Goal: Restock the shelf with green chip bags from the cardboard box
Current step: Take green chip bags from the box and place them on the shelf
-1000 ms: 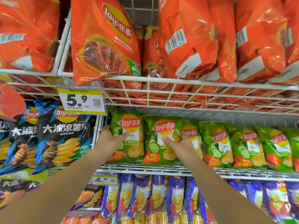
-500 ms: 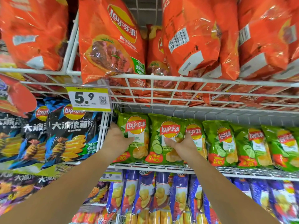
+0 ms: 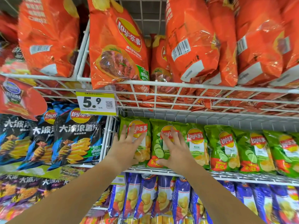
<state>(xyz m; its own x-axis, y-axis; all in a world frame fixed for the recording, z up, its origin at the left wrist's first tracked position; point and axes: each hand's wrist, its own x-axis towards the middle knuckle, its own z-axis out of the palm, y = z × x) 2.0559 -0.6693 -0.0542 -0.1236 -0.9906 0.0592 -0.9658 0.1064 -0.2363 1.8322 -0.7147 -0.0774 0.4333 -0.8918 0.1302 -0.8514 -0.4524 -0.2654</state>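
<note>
- Left hand (image 3: 127,147) lies flat on the front of the first green bag (image 3: 146,149), fingers straight and fanned out, gripping nothing; its fingertips reach up to the bag's red and yellow logo
- Right hand (image 3: 174,151) lies just to the right of it, flat on the second green bag (image 3: 157,148), fingers likewise straight and spread, thumb stretched out low towards the bag's red bottom strip; it holds nothing either
- Both bags stand upright under the palms, side by side and touching, on the wire shelf (image 3: 242,177), whose front rail runs just below both wrists
- Right of the right hand a third green bag (image 3: 195,143) stands against the second, and beyond it more green bags (image 3: 257,147) carry the row to the frame's edge, all upright with fronts outward
- Just left of the left hand a white divider (image 3: 107,139) closes the shelf's end; the outermost finger is near it, and whether it touches I cannot tell
- Past the divider, further left of that hand, are black bags (image 3: 76,136)
- Above both hands an upper rack (image 3: 210,87) holds big orange bags (image 3: 116,46), and a price tag (image 3: 96,101) reading 5.9 sits up and left of the left hand
- Below the forearms purple bags (image 3: 145,199) stand in a tight row
</note>
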